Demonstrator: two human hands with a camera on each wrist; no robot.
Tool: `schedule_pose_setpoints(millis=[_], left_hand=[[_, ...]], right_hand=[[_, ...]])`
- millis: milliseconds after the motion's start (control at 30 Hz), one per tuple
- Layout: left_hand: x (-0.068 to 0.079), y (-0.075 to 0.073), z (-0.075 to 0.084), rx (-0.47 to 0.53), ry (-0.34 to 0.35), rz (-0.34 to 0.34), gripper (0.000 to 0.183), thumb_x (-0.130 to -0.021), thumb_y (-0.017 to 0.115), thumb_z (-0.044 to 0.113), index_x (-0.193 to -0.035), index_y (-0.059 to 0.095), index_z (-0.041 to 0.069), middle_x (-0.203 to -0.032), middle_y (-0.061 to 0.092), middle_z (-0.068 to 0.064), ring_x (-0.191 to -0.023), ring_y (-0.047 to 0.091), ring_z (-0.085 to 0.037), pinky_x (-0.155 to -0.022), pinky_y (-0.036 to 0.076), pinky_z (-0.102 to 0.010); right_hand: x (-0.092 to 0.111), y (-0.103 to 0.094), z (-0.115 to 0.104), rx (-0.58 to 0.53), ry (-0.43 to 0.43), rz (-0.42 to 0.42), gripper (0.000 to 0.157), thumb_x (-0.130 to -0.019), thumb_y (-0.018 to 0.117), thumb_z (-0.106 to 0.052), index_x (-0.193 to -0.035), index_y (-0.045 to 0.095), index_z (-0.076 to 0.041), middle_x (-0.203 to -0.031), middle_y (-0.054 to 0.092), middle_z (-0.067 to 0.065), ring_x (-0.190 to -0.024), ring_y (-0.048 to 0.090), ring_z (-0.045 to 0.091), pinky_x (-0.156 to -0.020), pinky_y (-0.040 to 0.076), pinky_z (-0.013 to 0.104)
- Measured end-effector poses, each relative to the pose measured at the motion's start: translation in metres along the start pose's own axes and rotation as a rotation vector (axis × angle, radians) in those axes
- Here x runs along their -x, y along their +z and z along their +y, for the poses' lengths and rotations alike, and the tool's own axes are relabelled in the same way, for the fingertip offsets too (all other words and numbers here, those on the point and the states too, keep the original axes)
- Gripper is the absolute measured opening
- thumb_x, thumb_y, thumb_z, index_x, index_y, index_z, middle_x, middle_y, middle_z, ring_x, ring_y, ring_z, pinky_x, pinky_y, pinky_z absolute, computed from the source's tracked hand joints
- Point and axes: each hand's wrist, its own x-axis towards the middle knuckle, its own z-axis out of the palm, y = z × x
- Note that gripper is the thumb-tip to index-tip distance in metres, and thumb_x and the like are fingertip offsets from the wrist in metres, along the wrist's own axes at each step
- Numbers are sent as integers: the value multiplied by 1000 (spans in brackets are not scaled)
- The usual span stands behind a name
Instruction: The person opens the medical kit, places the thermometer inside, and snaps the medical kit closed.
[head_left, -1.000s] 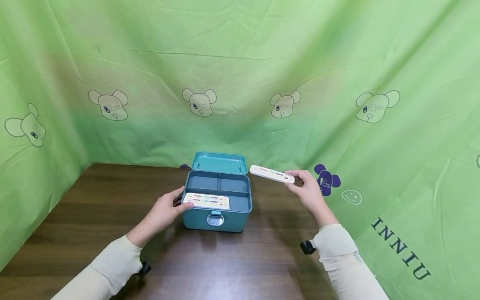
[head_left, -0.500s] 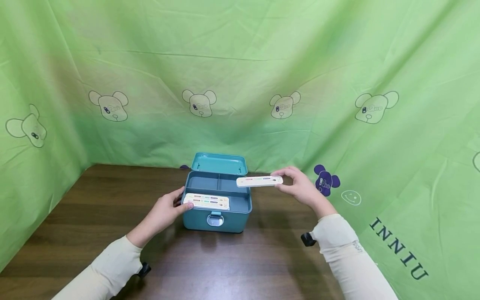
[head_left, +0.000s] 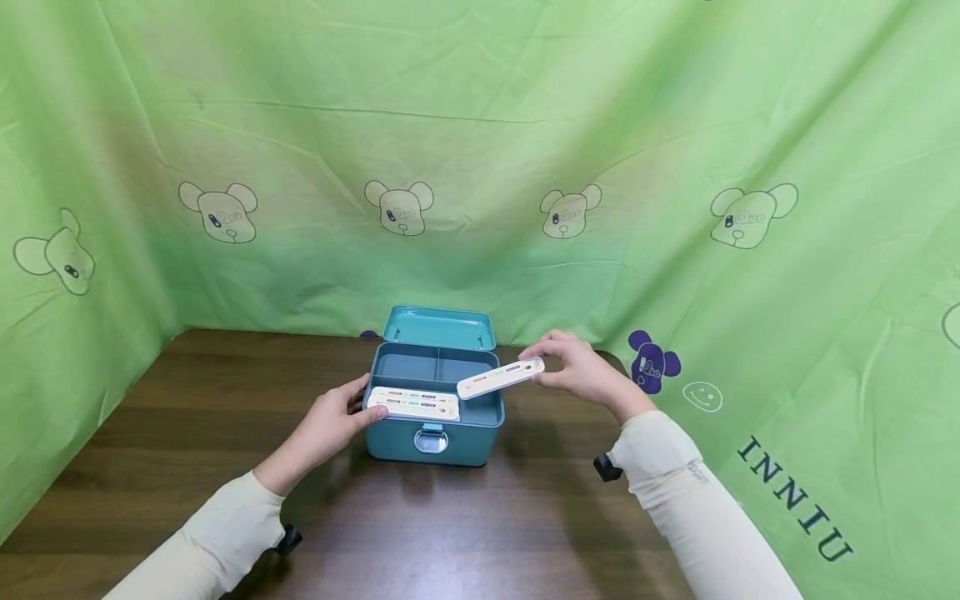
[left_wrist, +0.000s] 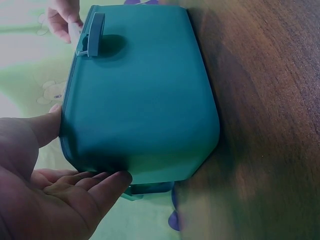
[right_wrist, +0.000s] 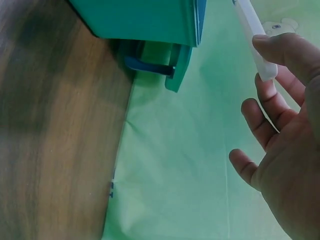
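Flat white oblong case (head_left: pixel 497 379) pinched at its right end by the right hand (head_left: pixel 588 373), held over open teal rectangular box (head_left: pixel 468 443), box's near left corner gripped by left hand (head_left: pixel 332 417)

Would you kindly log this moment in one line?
right hand: pinches white case; left hand: holds teal box; lid: open; front compartment: more cases at left
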Motion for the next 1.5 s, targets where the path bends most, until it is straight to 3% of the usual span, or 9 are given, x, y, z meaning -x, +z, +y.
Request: schedule_pose_setpoints(millis=[233, 433, 667, 867, 1067, 1500], left_hand=[[-1, 0, -1, -4, -9, -2, 85, -97, 72, 39, -158, 31, -3, -153, 49, -25, -135, 55, -36, -103, 53, -47], [-2, -1, -1, -12, -16, -4, 86, -97, 72, 40, -159, 31, -3, -153, 48, -24, -136, 55, -36, -103, 53, -47], [-2, -1, 1, -13, -25, -2, 85, -97, 72, 40, -159, 31, -3, -153, 49, -24, -135, 55, -36, -103, 53, -47], [-2, -2, 2, -21, -30, -6, 85, -97, 71, 40, -159, 31, -3, -153, 48, -24, -136, 55, -36, -104, 53, -47], [-3, -2, 1, -27, -22, -2, 84, -98, 71, 39, -158, 31, -4, -153, 48, -25, -135, 55, -37, -103, 53, -48], [-4, -1, 0, -12, -30, 2, 85, -97, 72, 39, -158, 31, -3, -153, 49, -24, -135, 56, -36, -103, 53, -48]], right_hand=[[-11, 5, -5, 59, -21, -48, 32, -87, 80, -14, -118, 76, -21, -113, 66, -1, -117, 54, 31, -103, 33, 54], [-19, 6, -9, 90, -49, -88, 32, -86, 81, -15, -118, 77, -20, -114, 66, 0, -116, 54, 29, -102, 33, 55], [-27, 2, -14, 124, -57, -194, 32, -88, 80, -20, -120, 76, -22, -124, 65, 3, -124, 52, 30, -107, 33, 57], [-33, -4, -17, 119, -75, -265, 35, -91, 74, -13, -125, 73, -19, -128, 63, 4, -129, 50, 31, -112, 32, 63], [-40, -5, -19, 159, -141, -293, 36, -89, 75, -12, -124, 74, -19, -121, 65, -1, -121, 53, 26, -107, 36, 60], [-48, 7, -34, 182, -238, -297, 32, -85, 84, -22, -116, 76, -22, -114, 68, -9, -115, 56, 19, -105, 33, 52]])
